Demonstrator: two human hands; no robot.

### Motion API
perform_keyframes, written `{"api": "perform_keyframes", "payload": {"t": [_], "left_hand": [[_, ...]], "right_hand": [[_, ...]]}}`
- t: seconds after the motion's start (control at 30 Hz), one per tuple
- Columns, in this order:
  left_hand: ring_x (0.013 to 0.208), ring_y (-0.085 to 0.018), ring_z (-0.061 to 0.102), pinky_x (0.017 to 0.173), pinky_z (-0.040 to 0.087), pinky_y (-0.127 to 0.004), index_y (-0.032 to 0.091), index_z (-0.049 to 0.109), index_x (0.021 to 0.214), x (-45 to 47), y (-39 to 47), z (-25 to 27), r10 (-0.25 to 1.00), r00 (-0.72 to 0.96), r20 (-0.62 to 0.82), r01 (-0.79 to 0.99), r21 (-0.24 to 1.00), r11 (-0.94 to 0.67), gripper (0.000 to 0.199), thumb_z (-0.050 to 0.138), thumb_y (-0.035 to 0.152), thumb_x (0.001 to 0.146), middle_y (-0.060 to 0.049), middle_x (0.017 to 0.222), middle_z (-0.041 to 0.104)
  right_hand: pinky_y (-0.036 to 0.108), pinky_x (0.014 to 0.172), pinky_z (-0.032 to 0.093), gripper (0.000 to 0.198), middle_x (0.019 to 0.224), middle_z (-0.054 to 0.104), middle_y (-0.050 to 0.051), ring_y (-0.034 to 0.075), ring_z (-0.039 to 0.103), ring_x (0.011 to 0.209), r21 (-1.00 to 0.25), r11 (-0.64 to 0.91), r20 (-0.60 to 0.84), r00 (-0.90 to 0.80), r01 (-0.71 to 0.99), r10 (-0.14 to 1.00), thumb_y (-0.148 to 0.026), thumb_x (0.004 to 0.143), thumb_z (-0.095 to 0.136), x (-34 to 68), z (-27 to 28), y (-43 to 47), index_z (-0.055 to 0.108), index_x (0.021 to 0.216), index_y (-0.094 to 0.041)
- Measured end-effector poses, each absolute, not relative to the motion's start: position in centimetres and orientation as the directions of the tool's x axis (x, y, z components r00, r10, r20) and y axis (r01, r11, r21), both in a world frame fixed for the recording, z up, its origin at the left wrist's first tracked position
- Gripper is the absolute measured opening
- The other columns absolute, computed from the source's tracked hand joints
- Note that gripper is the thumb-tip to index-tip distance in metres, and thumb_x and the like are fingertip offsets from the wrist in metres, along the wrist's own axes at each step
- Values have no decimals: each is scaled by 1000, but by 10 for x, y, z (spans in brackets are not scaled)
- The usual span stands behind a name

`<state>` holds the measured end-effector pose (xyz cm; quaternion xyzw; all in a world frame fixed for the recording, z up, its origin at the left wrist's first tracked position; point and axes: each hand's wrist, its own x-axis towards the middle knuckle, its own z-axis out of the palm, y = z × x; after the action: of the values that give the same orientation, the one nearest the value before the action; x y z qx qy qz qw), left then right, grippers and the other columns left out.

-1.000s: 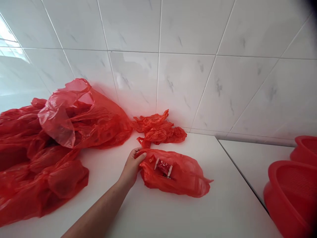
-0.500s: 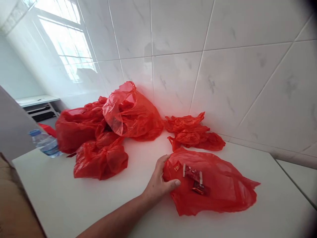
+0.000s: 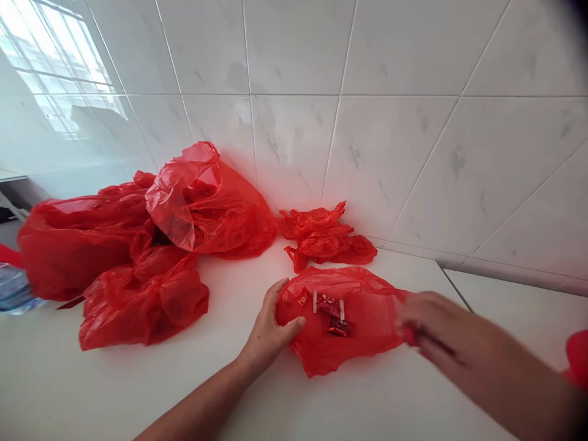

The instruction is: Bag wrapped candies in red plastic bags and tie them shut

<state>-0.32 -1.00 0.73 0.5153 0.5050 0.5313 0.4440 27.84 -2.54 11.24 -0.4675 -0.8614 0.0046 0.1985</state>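
A thin red plastic bag [image 3: 367,327] lies spread on the white tabletop. Two small wrapped snack packets, one dark red with pale ends [image 3: 328,305] and one darker [image 3: 339,326], show on or through its film. My left hand [image 3: 271,324] grips the bag's left edge, thumb on top and the other fingers along the far side, partly hidden. At the bag's right end is my right hand [image 3: 441,327], blurred by motion. Its fingers are curled closed, with red film at the fingertips.
A tied red bag [image 3: 144,297], a bulky red bag [image 3: 87,239] and a puffed-up one [image 3: 215,208] stand to the left. Crumpled red bags [image 3: 331,237] lie by the tiled wall [image 3: 294,135]. A water bottle [image 3: 16,288] is at the far left.
My right hand has come in from the right and taken the bag's right end. The view has turned right, so everything sits further left. My left hand stays at the bag's left edge.
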Motion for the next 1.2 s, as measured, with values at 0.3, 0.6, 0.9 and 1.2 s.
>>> {"api": "perform_keyframes", "payload": {"t": [0.3,0.6,0.9,1.2], "left_hand": [[136,-34,29,103,38,-47,32,45,134,-19,-23,19,936,24,352,316,885,-341,68,70,47,73,-10,153,21],[134,-32,35,109,30,-52,31,73,90,-31,-20,39,824,423,376,606,559,-566,25,63,14,75,-4,137,51],[90,-20,59,78,47,-31,23,68,77,-35,16,106,771,9,637,730,522,-440,22,50,10,73,-5,97,61],[55,-8,51,52,39,-18,17,53,77,33,35,153,952,-181,245,-401,866,-299,14,62,20,66,3,67,56]], "right_hand": [[26,59,46,19,103,60,2,17,60,85,-45,559,343,-513,828,787,-18,85,52,206,82,28,57,102,-26],[37,69,46,28,99,63,7,23,60,85,78,358,419,-356,931,835,-23,85,45,273,57,31,58,110,-24],[25,59,48,15,73,63,-1,15,59,69,-994,90,72,250,-61,965,-34,68,69,305,100,46,62,73,-21],[20,52,50,15,58,43,-5,7,48,51,-752,210,120,184,-625,976,-23,77,61,295,127,40,52,65,-23]]}}
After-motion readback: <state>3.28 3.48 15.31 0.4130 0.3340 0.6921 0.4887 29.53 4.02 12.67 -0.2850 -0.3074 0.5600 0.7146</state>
